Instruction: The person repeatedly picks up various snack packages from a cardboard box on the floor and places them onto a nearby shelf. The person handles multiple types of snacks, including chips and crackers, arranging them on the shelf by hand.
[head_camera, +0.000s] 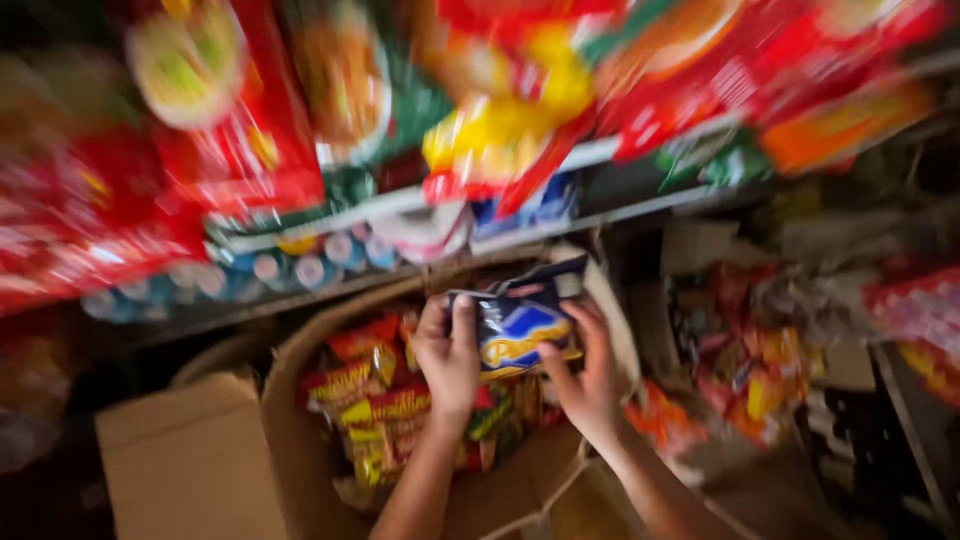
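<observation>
A dark blue snack packet (520, 325) with a yellow patch on its front is held up over an open cardboard box (190, 460), just below the edge of a shelf (400, 205). The left hand (447, 355) grips its left edge, thumb in front and fingers curled closed behind it. The right hand (585, 375) holds the right edge and lower corner, its fingers wrapped partway around the packet. The packet is clear of the box, so as far as the view shows it is one item lifted out and not set down anywhere.

Below the hands, the box is far from emptied: many red and yellow packets (375, 400) lie inside it, packed close together. By that showing, most of the box's contents remain to be handled.

Above, the shelf carries blurred red, yellow and green bags (240, 140), and a row of round lidded tubs (300, 268) sits on the tier beneath. To the right, more mixed packets (750, 360) are heaped in a second box; the blur hides their details.
</observation>
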